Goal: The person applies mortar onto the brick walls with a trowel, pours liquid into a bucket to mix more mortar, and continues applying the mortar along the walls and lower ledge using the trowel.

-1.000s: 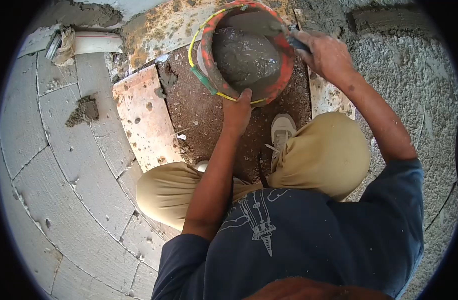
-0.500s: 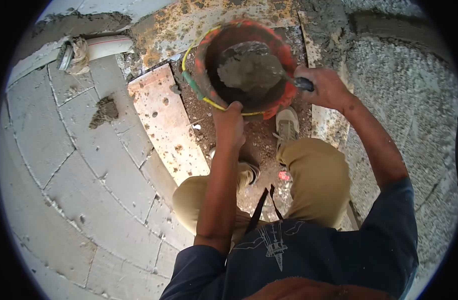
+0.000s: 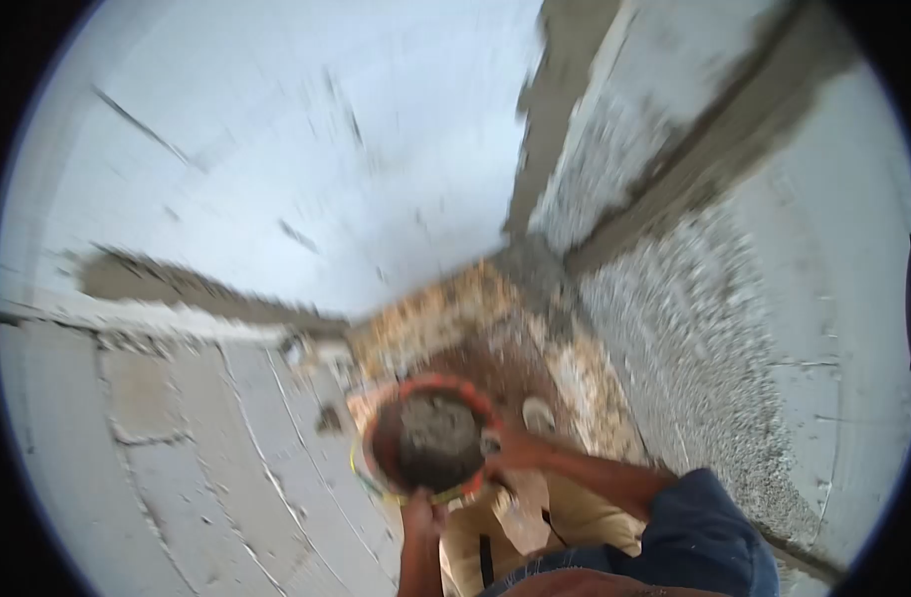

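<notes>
An orange bucket (image 3: 378,450) with mortar-smeared walls is held in front of my body. My left hand (image 3: 423,515) is closed on its near rim, beside the yellow handle (image 3: 354,460). At the right side of the bucket my right hand (image 3: 515,448) is closed around the grip of a trowel. The trowel's blade lies over the bucket's opening, covered by a heap of grey mortar (image 3: 440,430). Motion blur softens both hands, and the blade's edges cannot be made out.
A pale wall (image 3: 326,149) rises ahead, with a grey mortar strip (image 3: 555,119) up its corner. Block walls (image 3: 197,458) stand at left and a rough white wall (image 3: 704,328) at right. A stained board (image 3: 445,308) lies at the wall's foot. My shoe (image 3: 538,413) is on the ground.
My view has tilted up toward the wall ahead. The bucket, with both hands on bucket and trowel, now appears lower and further left, nearer my body.
</notes>
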Motion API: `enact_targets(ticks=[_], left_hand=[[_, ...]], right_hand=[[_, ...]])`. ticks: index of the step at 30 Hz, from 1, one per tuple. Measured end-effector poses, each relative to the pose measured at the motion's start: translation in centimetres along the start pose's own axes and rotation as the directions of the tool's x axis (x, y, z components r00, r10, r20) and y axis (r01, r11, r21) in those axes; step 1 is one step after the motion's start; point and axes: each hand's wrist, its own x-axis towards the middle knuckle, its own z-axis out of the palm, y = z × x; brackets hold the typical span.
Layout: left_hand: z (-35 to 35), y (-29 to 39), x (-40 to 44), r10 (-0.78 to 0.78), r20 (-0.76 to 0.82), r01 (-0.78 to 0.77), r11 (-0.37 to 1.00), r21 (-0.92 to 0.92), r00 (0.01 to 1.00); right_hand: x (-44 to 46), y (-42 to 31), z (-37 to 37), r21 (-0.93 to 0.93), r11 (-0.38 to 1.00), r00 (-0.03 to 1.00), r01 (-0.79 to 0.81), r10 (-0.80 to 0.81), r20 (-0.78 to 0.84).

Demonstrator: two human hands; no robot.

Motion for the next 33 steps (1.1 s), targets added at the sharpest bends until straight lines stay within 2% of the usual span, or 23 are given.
enact_targets(ticks=[2,4,6,7,8,9,11,13,14,16,17,19,21,23,25,27,29,30,31,32,33], left_hand=[[-0.9,2.4,-4.6,0.020,-0.054,-0.025,0.995,-0.096,0.998],[-3.8,4.5,-5.8,0.013,-0.062,-0.018,0.997,-0.075,0.998],[-2.2,8.8,-9.1,0.104,0.032,-0.101,0.991,-0.091,0.994],[-1.5,10.7,-11.1,0.151,0.076,-0.144,0.985,-0.094,0.986],[-1.1,12.3,-12.7,0.197,0.118,-0.185,0.977,-0.110,0.973],[-0.8,13.7,-14.4,0.239,0.154,-0.221,0.967,-0.124,0.959],[-0.7,15.9,-17.2,0.305,0.202,-0.277,0.948,-0.156,0.930],[-1.2,17.6,-19.2,0.359,0.228,-0.323,0.929,-0.182,0.905],[-1.5,18.1,-20.0,0.381,0.235,-0.340,0.920,-0.196,0.894],[-2.1,19.2,-21.4,0.409,0.243,-0.360,0.906,-0.224,0.879],[-2.4,19.7,-21.8,0.424,0.240,-0.372,0.898,-0.234,0.873],[-2.9,20.3,-22.2,0.441,0.232,-0.387,0.889,-0.245,0.867],[-3.8,20.7,-22.2,0.454,0.208,-0.402,0.881,-0.250,0.866],[-4.5,20.8,-22.2,0.461,0.177,-0.415,0.877,-0.241,0.870],[-4.9,20.8,-21.8,0.462,0.148,-0.423,0.875,-0.235,0.874],[-4.6,20.8,-21.6,0.455,0.127,-0.418,0.877,-0.237,0.881],[-4.0,21.0,-21.4,0.434,0.107,-0.399,0.884,-0.243,0.895],[-3.9,20.6,-21.3,0.422,0.100,-0.389,0.888,-0.245,0.901],[-3.5,20.3,-21.1,0.405,0.094,-0.373,0.894,-0.248,0.909],[-3.4,19.6,-20.9,0.388,0.086,-0.357,0.900,-0.250,0.918],[-3.3,18.6,-20.8,0.368,0.080,-0.340,0.909,-0.242,0.926]], right_hand=[[-1.7,-6.7,-2.8,0.303,0.906,0.948,-0.294,0.236,0.214],[-3.4,-10.4,-4.2,0.667,0.669,0.941,-0.329,0.172,0.292],[-5.9,-16.3,-8.1,0.854,0.505,0.992,-0.126,0.091,0.092],[-7.6,-19.4,-9.4,0.917,0.397,0.998,-0.030,0.058,0.007],[-9.5,-22.8,-11.2,0.926,0.359,0.991,0.121,0.004,-0.131],[-11.7,-26.4,-13.7,0.913,0.312,0.964,0.263,-0.042,-0.263],[-16.4,-32.3,-17.6,0.772,0.275,0.818,0.572,-0.121,-0.563],[-21.6,-37.5,-21.4,0.531,0.258,0.583,0.807,-0.205,-0.787],[-23.9,-39.4,-22.9,0.377,0.231,0.427,0.897,-0.232,-0.874],[-28.1,-42.2,-26.0,0.007,0.213,0.062,0.977,-0.255,-0.965],[-30.1,-43.3,-27.7,-0.197,0.225,-0.136,0.954,-0.258,-0.957],[-33.9,-45.0,-31.2,-0.591,0.329,-0.545,0.736,-0.229,-0.806],[-37.2,-45.2,-35.2,-0.788,0.486,-0.846,0.379,-0.164,-0.508],[-39.8,-42.8,-39.4,-0.807,0.587,-0.973,0.060,-0.145,-0.178],[-40.2,-39.9,-43.0,-0.764,0.629,-0.980,-0.142,-0.199,0.018],[-37.4,-39.0,-45.6,-0.700,0.682,-0.974,-0.209,-0.205,0.091],[-29.3,-40.1,-47.2,-0.630,0.764,-0.988,-0.138,-0.152,0.032],[-24.8,-39.5,-48.7,-0.498,0.861,-0.980,-0.100,-0.172,-0.100],[-19.7,-40.6,-50.7,-0.527,0.843,-0.961,-0.109,-0.226,-0.162],[-14.0,-40.0,-53.0,-0.510,0.860,-0.777,-0.015,-0.331,-0.536],[-8.2,-38.3,-54.3,-0.538,0.803,-0.518,-0.255,-0.584,-0.625]])
